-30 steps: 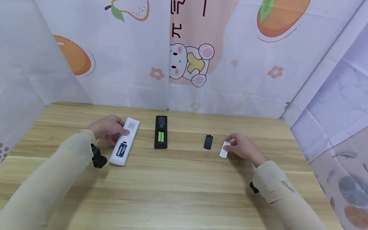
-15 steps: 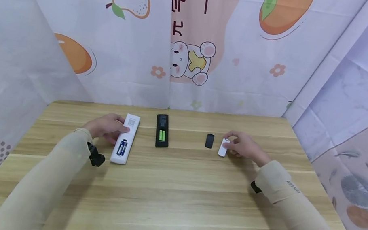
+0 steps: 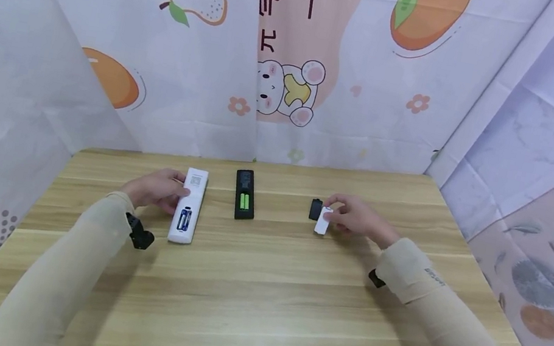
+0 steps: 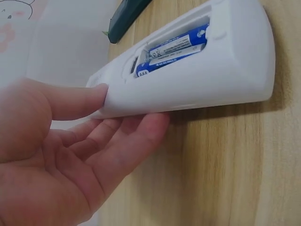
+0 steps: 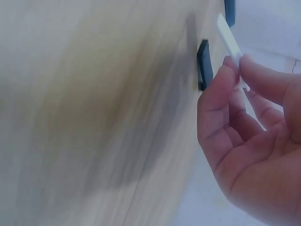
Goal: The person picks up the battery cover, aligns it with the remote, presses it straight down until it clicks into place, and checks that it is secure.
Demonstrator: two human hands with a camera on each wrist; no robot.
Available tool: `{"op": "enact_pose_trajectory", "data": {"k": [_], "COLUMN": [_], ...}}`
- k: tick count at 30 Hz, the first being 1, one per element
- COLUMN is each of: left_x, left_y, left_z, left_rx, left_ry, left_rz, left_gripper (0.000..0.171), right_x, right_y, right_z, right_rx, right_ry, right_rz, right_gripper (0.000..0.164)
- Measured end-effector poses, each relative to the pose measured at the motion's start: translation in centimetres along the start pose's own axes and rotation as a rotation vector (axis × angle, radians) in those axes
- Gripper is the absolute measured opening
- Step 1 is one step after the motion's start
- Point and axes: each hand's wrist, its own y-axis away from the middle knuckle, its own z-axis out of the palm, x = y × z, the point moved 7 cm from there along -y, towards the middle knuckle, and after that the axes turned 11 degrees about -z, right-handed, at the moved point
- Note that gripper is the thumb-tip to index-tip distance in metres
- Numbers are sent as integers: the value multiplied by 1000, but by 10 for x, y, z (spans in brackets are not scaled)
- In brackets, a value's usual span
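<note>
A white remote control [image 3: 191, 198] lies back up at the left, its battery bay uncovered and two blue AAA batteries [image 4: 176, 49] inside. My left hand [image 3: 158, 189] holds its upper part, thumb on the back face and fingers under the near edge. My right hand [image 3: 355, 216] pinches a small white battery cover [image 3: 323, 221] between thumb and fingers; in the right wrist view the cover [image 5: 229, 40] is raised off the table. Just left of it, partly overlapped in the head view, lies a black battery cover [image 3: 315, 208].
Between the hands lies a black remote control [image 3: 245, 195] with green batteries [image 3: 244, 202] in its bay. The wooden table [image 3: 256, 293] ends at a printed curtain [image 3: 186, 89] behind, and another curtain [image 3: 537, 243] hangs along the right side.
My right hand has lifted the white battery cover and carried it left, to beside the black cover. My left hand keeps its hold on the white remote control, which has barely shifted.
</note>
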Motion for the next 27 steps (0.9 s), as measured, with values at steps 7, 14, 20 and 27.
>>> {"op": "enact_pose_trajectory", "data": {"k": [7,14,20,27], "left_x": [-3,-3,-2,-4], "left_y": [-1,2,1,-1], "left_z": [-1,0,-1,-3], "left_rx": [-7,-17,-35,-29], "left_ry": [40,37,46,57], "left_rz": [-13,-6,16,16], "left_gripper": [62,64,64,64], "right_x": [-15,-30,-40,-53], "right_y": [-4,-12,-20,-32], "right_z": [16,28,39,55], "right_rx": [-23,-24,-34,-58], "right_ry": [-73,-75,-74,-76], "right_rz": [-32,-81,-123,-150], "right_gripper": [32,30,31,33]}}
